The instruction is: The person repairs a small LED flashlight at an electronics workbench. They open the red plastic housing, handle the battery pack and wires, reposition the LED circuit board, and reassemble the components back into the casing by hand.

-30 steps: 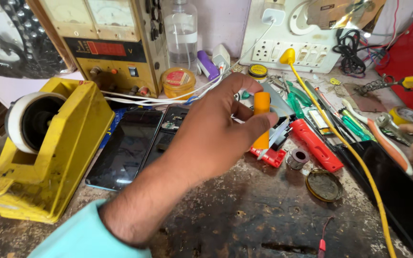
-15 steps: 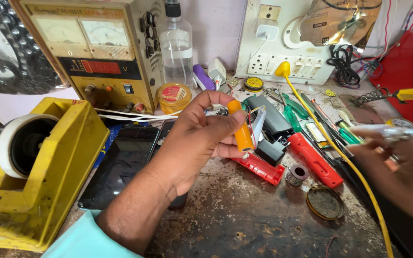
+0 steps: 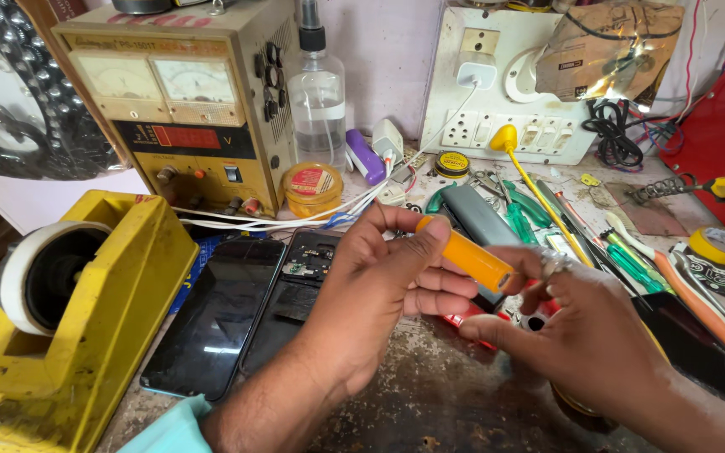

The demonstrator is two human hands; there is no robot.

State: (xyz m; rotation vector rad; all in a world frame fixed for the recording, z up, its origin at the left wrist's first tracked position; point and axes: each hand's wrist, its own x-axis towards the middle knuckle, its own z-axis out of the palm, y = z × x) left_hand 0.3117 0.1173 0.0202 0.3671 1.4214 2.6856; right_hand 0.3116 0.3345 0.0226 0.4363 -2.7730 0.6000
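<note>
Orange plastic, the small cylinder [image 3: 466,256] now sits lifted off the table [image 3: 430,394], pinched in my left hand [image 3: 379,289], where a second ago it lay among the tools. My right hand [image 3: 585,335] has come in, fingers curled at its right end.

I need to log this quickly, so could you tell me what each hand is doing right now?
Left hand: closed on the orange cylinder.
Right hand: fingertips at the cylinder's end; grip cannot be told.

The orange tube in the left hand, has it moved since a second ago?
Yes. The orange tube was lifted off the bench clutter toward the right hand, away from the wall sockets.
</note>
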